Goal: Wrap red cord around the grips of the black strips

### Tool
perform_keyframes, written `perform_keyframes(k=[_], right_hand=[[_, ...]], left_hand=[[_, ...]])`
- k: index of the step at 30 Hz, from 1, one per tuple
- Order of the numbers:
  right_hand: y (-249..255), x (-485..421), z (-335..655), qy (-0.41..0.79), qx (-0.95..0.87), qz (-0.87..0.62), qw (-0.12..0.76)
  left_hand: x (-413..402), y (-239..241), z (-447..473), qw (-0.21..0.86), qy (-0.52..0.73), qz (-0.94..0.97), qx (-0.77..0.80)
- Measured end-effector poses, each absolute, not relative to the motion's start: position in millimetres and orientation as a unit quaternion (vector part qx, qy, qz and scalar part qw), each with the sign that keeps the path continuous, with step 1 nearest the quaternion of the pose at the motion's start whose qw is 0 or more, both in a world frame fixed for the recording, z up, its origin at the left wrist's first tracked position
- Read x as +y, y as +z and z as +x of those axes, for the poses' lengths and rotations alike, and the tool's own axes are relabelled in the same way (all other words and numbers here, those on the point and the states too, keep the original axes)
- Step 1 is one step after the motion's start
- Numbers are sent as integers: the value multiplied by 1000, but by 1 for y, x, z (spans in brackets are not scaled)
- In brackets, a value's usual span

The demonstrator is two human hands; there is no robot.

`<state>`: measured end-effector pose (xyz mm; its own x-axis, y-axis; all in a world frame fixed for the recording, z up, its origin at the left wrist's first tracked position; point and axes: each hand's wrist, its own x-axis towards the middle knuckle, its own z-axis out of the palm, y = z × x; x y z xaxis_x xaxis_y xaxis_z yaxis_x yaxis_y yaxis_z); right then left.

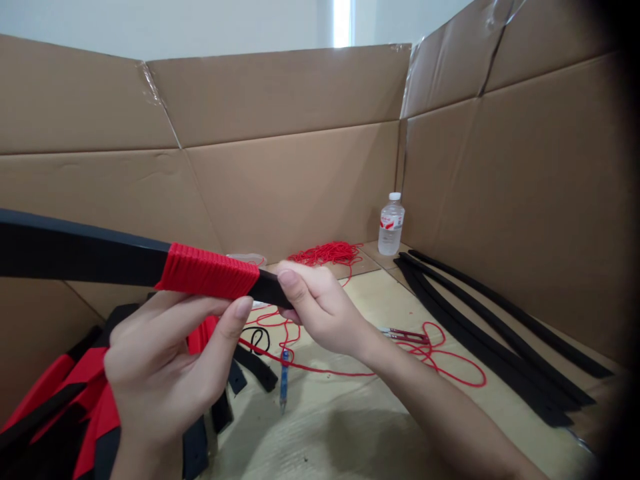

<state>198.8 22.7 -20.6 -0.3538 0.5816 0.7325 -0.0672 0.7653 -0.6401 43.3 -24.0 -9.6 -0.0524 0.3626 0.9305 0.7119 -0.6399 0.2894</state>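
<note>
A long black strip [75,253] runs in from the left edge, with a band of red cord [207,272] wound tightly round it. My left hand [160,373] grips the strip from below, thumb tip pressing on the red wrapping's lower edge. My right hand [320,303] pinches the strip's black end just right of the wrapping, fingers closed round it. Loose red cord [450,363] trails over the table below my right wrist.
Several long black strips [500,340] lie along the right cardboard wall [525,187]. A water bottle [391,225] stands in the far corner beside a red cord pile [327,253]. Small scissors [405,335], a blue pen [284,380] and red-and-black pieces [75,400] lie nearby.
</note>
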Motion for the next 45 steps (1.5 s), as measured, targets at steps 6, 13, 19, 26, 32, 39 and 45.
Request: perform_keyframes(k=[6,13,19,26,32,39,45], right_hand=[[-21,17,197,383,-720,-145,560],[-26,22,198,370,-731,-109,562],[-25,22,198,363,-735,-100,564],[-24,20,197,378,-729,-123,557],[-24,20,198,391,-723,-119,557],[-24,19,198,383,-725,-126,559],[-25,20,198,375,-730,-126,558]], left_hand=[[-24,-9,37,140,-601,-691,-376],[-22,-8,35,161,-594,-698,-367],[-23,-9,37,156,-595,-701,-362],[-23,-7,38,154,-596,-700,-361],[-24,-5,38,153,-594,-700,-366],[-25,-6,39,150,-596,-701,-361],[-24,-5,38,156,-588,-709,-356]])
